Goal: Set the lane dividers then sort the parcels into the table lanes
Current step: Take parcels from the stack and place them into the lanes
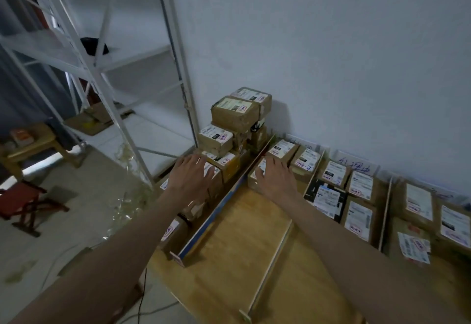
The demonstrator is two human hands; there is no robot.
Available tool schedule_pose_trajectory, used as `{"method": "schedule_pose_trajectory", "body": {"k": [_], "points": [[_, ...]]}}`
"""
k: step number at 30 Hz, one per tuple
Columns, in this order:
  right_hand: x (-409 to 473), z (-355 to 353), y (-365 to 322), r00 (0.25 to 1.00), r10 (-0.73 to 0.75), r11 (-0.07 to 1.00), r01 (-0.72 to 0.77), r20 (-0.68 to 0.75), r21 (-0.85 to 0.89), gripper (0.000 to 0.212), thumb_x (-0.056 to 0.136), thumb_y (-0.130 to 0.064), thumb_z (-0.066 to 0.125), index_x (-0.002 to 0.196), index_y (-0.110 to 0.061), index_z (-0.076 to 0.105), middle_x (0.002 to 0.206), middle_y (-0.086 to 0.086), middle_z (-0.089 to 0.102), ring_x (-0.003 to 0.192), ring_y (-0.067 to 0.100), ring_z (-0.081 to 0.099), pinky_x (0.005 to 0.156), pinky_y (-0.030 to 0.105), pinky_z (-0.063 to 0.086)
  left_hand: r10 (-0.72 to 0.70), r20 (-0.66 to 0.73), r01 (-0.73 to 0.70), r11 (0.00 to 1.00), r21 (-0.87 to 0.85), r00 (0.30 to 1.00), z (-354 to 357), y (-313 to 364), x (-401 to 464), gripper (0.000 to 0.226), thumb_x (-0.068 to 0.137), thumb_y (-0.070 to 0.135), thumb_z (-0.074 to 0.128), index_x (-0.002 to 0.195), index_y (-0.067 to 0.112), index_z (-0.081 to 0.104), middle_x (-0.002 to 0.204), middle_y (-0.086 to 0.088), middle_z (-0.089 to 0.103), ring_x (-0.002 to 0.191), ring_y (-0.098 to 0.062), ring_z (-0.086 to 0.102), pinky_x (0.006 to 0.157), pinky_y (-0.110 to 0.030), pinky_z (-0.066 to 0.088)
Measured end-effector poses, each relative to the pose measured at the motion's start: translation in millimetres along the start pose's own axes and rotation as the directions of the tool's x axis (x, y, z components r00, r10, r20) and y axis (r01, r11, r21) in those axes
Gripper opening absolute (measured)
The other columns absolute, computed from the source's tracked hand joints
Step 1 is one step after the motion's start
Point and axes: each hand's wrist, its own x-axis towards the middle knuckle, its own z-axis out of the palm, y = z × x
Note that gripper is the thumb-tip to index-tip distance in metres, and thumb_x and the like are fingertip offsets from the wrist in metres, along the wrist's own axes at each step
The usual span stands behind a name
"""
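Floor at your left: a dark red folding stool (28, 205) and a small wooden side table (30, 145) stand well apart from the worktable, with bare concrete between them.
Shelving: a white metal rack (107, 69) rises just beside the table's left end, its nearest upright close to your left forearm.
Table edge: the plywood table (229, 272) ends just left of the first lane; parcels there sit right at that edge.
Left lane: cardboard parcels (237, 113) are stacked several high against the wall and run forward in a row toward you.
Your left hand (191, 177): fingers spread and nearly straight, lying flat on top of a labelled parcel (212, 171) in this lane; nothing is gripped.
Tall divider (221, 206): a blue-faced board stands on edge between the left lane and the next, running from the wall to the front of the table.
Second lane: bare plywood fills the near part; boxes sit only at the wall end.
Your right hand (276, 179): fingers curled down over the near brown box (257, 178) at the head of this lane, touching its top and front edge.
Low divider (270, 267): a thin wooden strip bounds the open plywood on the right.
Right lanes: labelled parcels (356, 196) lie flat in rows, split by another thin strip (384, 216).
Wall: plain white, with paper signs (355, 164) behind the lanes; the writing is too blurred to read.
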Motion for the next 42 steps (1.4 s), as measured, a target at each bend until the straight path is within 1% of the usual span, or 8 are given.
{"method": "schedule_pose_trajectory", "body": {"k": [6,9,14,18,27,32,35,42], "points": [[47.0,11.0,-13.1,0.999,0.044,0.999,-0.043,-0.014,0.003,0.046,0.102,-0.042,0.038,0.138,-0.013,0.044,0.137,0.009,0.051,0.126,0.027,0.049,0.103,0.043,0.043,0.028,-0.01,-0.028,1.0,-0.013,1.0,0.4,-21.1,59.6,0.057,0.103,0.048,0.024,0.146,0.014,0.042,0.152,-0.008,0.042,0.141,-0.024,0.037,0.121,-0.044,0.018],[70.4,13.5,-15.9,0.997,0.074,0.997,-0.074,-0.025,-0.005,0.045,0.102,-0.042,0.037,0.133,-0.012,0.046,0.133,0.01,0.053,0.121,0.028,0.051,0.1,0.044,0.046,0.084,0.029,-0.085,0.995,0.045,0.996,2.4,-33.9,91.7,0.068,0.097,0.05,0.009,0.144,0.012,0.041,0.153,-0.01,0.041,0.14,-0.025,0.038,0.119,-0.049,0.023],[113.3,17.0,-24.6,0.988,0.145,0.989,-0.146,-0.048,-0.004,0.04,0.102,-0.041,0.038,0.123,-0.009,0.049,0.122,0.01,0.055,0.112,0.028,0.054,0.095,0.045,0.049,0.095,-0.01,-0.095,0.995,-0.037,0.995,3.5,-53.3,153.2,0.059,0.103,0.049,0.022,0.148,0.015,0.037,0.153,-0.008,0.041,0.14,-0.024,0.039,0.12,-0.045,0.022],[150.9,20.7,-39.8,0.971,0.222,0.975,-0.222,-0.09,0.004,0.044,0.102,-0.041,0.038,0.129,-0.007,0.047,0.129,0.012,0.054,0.12,0.029,0.052,0.1,0.046,0.047,0.144,-0.018,-0.145,0.986,-0.081,0.989,4.0,-71.1,205.8,0.057,0.104,0.048,0.025,0.15,0.016,0.036,0.155,-0.008,0.038,0.142,-0.025,0.036,0.121,-0.044,0.019],[246.6,48.2,-72.9,0.925,0.37,0.927,-0.361,-0.091,0.102,0.044,0.102,-0.041,0.037,0.128,-0.007,0.046,0.125,0.013,0.055,0.112,0.029,0.055,0.093,0.049,0.05,0.246,-0.018,-0.246,0.959,-0.141,0.969,19.3,-99.8,315.1,0.058,0.104,0.047,0.027,0.148,0.01,0.036,0.151,-0.012,0.041,0.137,-0.028,0.041,0.118,-0.044,0.024],[284.0,60.8,-80.5,0.883,0.464,0.87,-0.441,-0.067,0.219,0.039,0.103,-0.038,0.037,0.128,-0.008,0.043,0.12,0.01,0.054,0.102,0.024,0.057,0.082,0.04,0.052,0.175,0.082,-0.129,0.909,-0.397,0.981,38.5,-96.2,354.7,0.061,0.104,0.049,0.03,0.149,0.008,0.033,0.149,-0.016,0.042,0.131,-0.034,0.047,0.109,-0.047,0.037],[297.8,65.8,-80.8,0.824,0.566,0.751,-0.52,0.007,0.407,0.037,0.105,-0.033,0.037,0.13,-0.006,0.039,0.111,0.007,0.057,0.087,0.018,0.06,0.066,0.032,0.05,0.121,0.156,-0.009,0.819,-0.574,0.98,54.3,-88.5,369.4,0.062,0.101,0.053,0.032,0.145,0.01,0.038,0.14,-0.016,0.05,0.12,-0.033,0.054,0.1,-0.05,0.047],[309.7,72.6,-78.1,0.766,0.638,0.598,-0.56,0.083,0.573,0.032,0.105,-0.024,0.04,0.13,-0.005,0.044,0.127,0.012,0.06,0.106,0.024,0.062,0.079,0.032,0.052,0.086,0.159,0.058,0.684,-0.727,0.984,63.5,-81.7,373.1,0.054,0.101,0.049,0.042,0.137,0.009,0.042,0.131,-0.012,0.057,0.114,-0.03,0.058,0.095,-0.047,0.05]]}}
